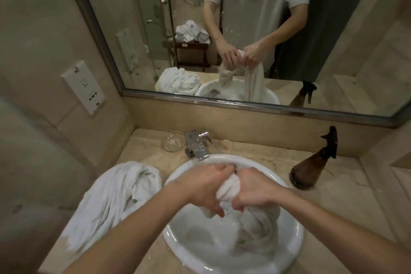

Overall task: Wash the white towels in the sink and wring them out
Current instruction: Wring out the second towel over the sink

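A wet white towel [229, 187] is bunched between both hands above the round white sink [178, 242]. My left hand [204, 184] grips its left part and my right hand [253, 189] grips its right part, knuckles close together. The rest of the towel [255, 229] hangs down into the basin, which holds water. A second white towel [115, 198] lies crumpled on the counter left of the sink, draped over the front edge.
A chrome faucet [196, 144] stands behind the sink with a glass dish [173, 141] to its left. A brown spray bottle [315, 162] sits on the beige counter at the right. A wall mirror above reflects the person and more towels.
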Available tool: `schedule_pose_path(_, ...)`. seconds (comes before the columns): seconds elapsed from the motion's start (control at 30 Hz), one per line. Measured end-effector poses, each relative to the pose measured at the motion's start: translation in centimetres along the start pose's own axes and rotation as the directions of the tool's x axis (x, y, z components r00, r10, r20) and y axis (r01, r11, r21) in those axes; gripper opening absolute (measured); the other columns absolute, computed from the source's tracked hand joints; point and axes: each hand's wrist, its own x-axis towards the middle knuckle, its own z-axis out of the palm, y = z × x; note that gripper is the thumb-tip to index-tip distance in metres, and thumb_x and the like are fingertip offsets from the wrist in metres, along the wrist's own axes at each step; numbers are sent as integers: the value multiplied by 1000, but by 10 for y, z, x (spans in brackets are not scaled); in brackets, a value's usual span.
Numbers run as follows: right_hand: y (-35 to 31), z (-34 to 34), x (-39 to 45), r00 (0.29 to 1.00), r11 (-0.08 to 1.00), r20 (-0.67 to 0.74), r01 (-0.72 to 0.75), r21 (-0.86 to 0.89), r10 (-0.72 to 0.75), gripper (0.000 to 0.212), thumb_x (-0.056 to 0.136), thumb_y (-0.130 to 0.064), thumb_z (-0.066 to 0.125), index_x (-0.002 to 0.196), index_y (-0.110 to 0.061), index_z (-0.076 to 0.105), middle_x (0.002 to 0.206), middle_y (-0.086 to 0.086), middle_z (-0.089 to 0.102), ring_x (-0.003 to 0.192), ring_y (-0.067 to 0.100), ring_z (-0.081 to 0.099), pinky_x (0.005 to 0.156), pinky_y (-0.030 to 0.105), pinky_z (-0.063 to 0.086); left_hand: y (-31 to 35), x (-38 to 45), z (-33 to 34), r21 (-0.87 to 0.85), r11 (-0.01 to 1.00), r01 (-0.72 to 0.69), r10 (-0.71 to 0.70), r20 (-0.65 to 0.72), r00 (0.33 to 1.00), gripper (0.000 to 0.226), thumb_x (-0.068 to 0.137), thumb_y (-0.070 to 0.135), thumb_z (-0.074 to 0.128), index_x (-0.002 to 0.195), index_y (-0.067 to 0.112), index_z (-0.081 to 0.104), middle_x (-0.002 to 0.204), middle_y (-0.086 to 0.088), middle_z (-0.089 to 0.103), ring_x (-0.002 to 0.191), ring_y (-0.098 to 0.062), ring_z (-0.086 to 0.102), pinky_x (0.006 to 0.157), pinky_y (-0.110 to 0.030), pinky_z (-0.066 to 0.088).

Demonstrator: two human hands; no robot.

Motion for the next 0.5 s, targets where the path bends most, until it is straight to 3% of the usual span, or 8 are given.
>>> schedule_pose_path(0.1,4,-1,-1,1000,998,-5,2,-60,-3,34,53,-31,78,80,-12,70,86,5,72,77,20,68,53,31,47,9,4,22,-116,989,94,-106,-109,988,72,60,43,81,122,27,47,113,4,57,104,-24,61,82,-40,51)
schedule_pose_path(0.23,13,5,-4,996,997,-79,31,-73,-37,39,56,-33,79,87,-18,61,85,-2,67,71,15,60,52,27,42,16,2,35,-119,986,116,-145,-277,950,70,64,35,77,127,22,50,113,0,56,102,-24,55,81,-34,43)
schedule_pose_path(0.33,25,14,-10,988,986,-141,85,143,-65,60,57,-34,84,104,-26,47,95,-8,63,81,8,59,60,25,47,22,-3,39,-147,987,65,-120,-401,908,57,61,35,77,113,23,57,103,3,57,93,-23,58,73,-30,40)
schedule_pose_path(0.43,41,30,-18,966,901,-228,204,383,-122,87,49,-44,94,121,-41,45,119,-15,59,108,3,59,88,28,53,26,-9,39,-227,974,-27,-96,-513,853,57,56,34,78,109,29,56,97,9,57,87,-18,59,71,-30,48)
schedule_pose_path(0.5,57,42,-25,954,823,-261,264,503,-147,108,45,-38,99,135,-42,40,131,-16,53,121,4,55,97,29,51,30,-13,35,-268,961,-64,-105,-569,816,56,56,32,77,107,30,55,97,10,58,88,-15,59,72,-29,49)
